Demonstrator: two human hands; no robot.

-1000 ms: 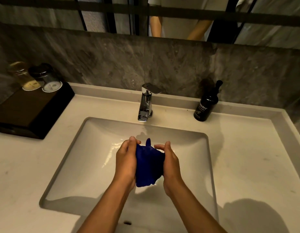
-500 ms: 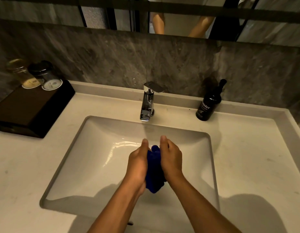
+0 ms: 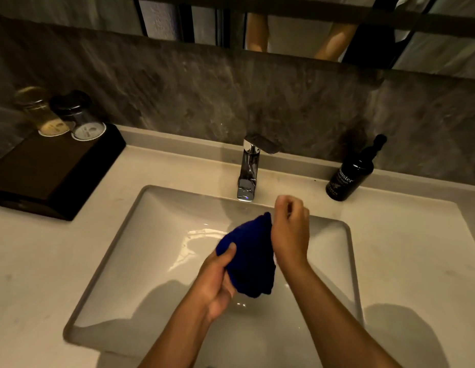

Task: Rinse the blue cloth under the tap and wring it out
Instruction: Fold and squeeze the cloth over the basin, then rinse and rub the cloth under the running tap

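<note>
The blue cloth (image 3: 251,257) hangs bunched over the white basin (image 3: 156,235), a little in front of the chrome tap (image 3: 248,172). My left hand (image 3: 217,281) grips the cloth's lower left side, thumb pressed on top. My right hand (image 3: 290,229) is on the cloth's right edge, fingers curled near its top corner, just below and right of the spout. I see no stream of water at the spout. The basin bottom glistens wet.
A black pump bottle (image 3: 350,173) stands at the back right of the pale counter (image 3: 403,261). At the left a dark wooden tray (image 3: 53,168) carries two upturned glasses (image 3: 79,118). A grey stone wall and a mirror rise behind.
The hands, pressed together around the squeezed cloth, have parted. The left hand dropped lower and the right rose toward the spout, so the cloth now spreads between them.
</note>
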